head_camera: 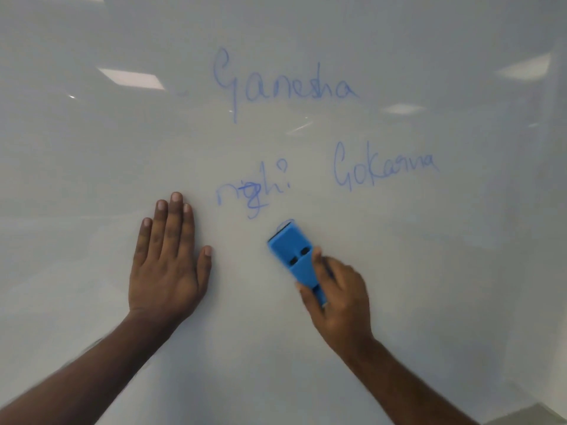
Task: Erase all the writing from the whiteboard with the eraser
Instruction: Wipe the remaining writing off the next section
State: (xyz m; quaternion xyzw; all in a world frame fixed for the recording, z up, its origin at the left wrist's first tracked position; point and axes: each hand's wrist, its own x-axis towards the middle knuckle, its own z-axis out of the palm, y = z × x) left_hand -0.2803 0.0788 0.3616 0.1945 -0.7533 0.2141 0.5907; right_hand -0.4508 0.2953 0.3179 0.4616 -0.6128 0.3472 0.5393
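Head view: whiteboard (pixel 92 179) fills nearly the whole frame; only its lower right corner edge shows, with a grey strip beyond it. Left hand (pixel 167 265) lies flat on the board, fingers spread straight and close together, thumb out to the right, holding nothing. Right hand (pixel 337 299) is wrapped around the lower end of the blue eraser (pixel 293 250), thumb on the near side, fingers on the far side, slightly blurred. Eraser is tilted up and left, its top end pressed to the board over a faint blue curve just above it.

Blue writing left on the board: "Ganesha" (pixel 285 84) at top centre, "Gokarna" (pixel 383 167) to the right at mid height, a scribbled word (pixel 251 191) just up and left of the eraser, near the left hand's fingertips. Board is bare on the left side, along the bottom between the forearms, and to the right of the eraser. Ceiling light reflections (pixel 132 78) sit on the glossy board.
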